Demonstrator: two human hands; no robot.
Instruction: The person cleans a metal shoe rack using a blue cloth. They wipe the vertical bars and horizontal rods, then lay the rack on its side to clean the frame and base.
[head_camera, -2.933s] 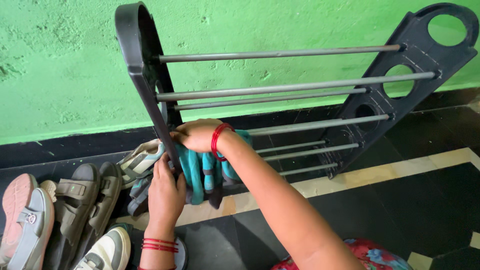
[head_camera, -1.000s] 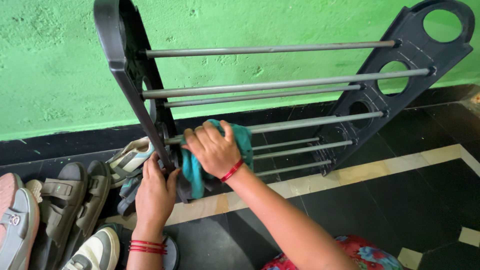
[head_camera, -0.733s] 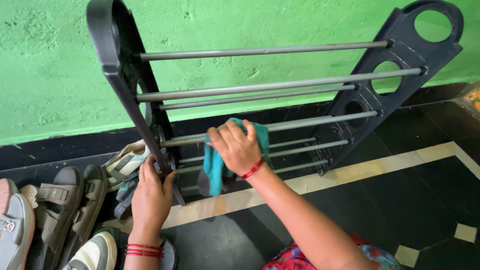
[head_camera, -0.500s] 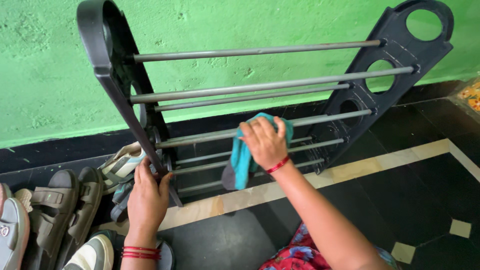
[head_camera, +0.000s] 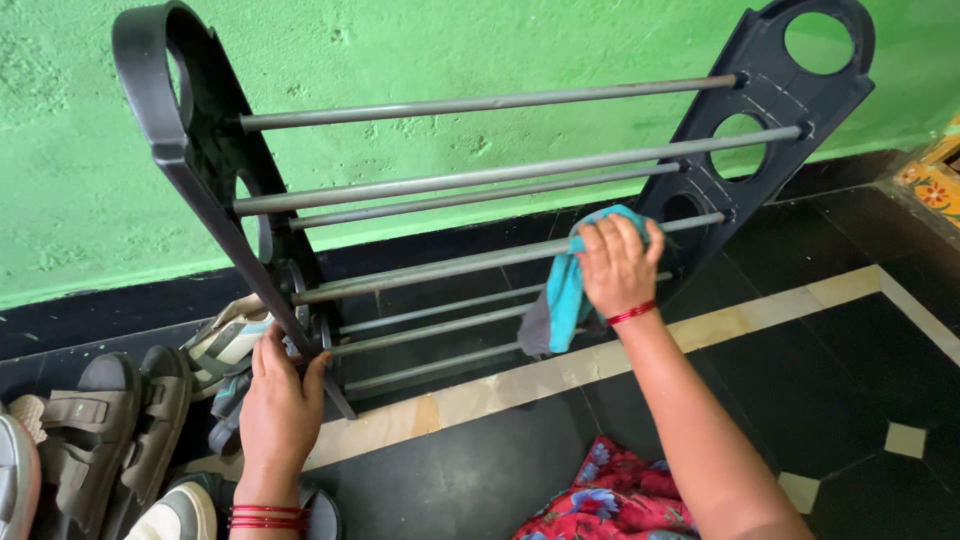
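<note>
Fingers of your right hand (head_camera: 618, 268) are curled together over a teal cloth (head_camera: 563, 290), pressing it onto one grey metal rod (head_camera: 440, 268) of the shoe rack (head_camera: 205, 190), close to the rack's right end. Your left hand's (head_camera: 280, 400) fingers are closed on the lower edge of the rack's left side panel, thumb on the right of it. Largest in view is the rack itself: two dark plastic side panels, each with round cut-outs, leaning against a green wall (head_camera: 60, 150), with seven grey rods counted between them. The rod under the cloth is the fourth from the top. Your right forearm rises from the bottom right edge, wrist bent back, knuckles facing you, one red bangle (head_camera: 632, 313) at the wrist. Your left forearm rises straight from the bottom edge, with about three thin red bangles (head_camera: 262, 516) stacked at the wrist. The cloth hangs down from the rod, its dark grey end dangling below your hand. On the black floor (head_camera: 860, 380) to the left lie one pair of olive strap sandals (head_camera: 110, 430) and, behind the left panel, a pale sneaker (head_camera: 228, 340), partly hidden. A red floral garment (head_camera: 620, 500) shows at the bottom edge.
</note>
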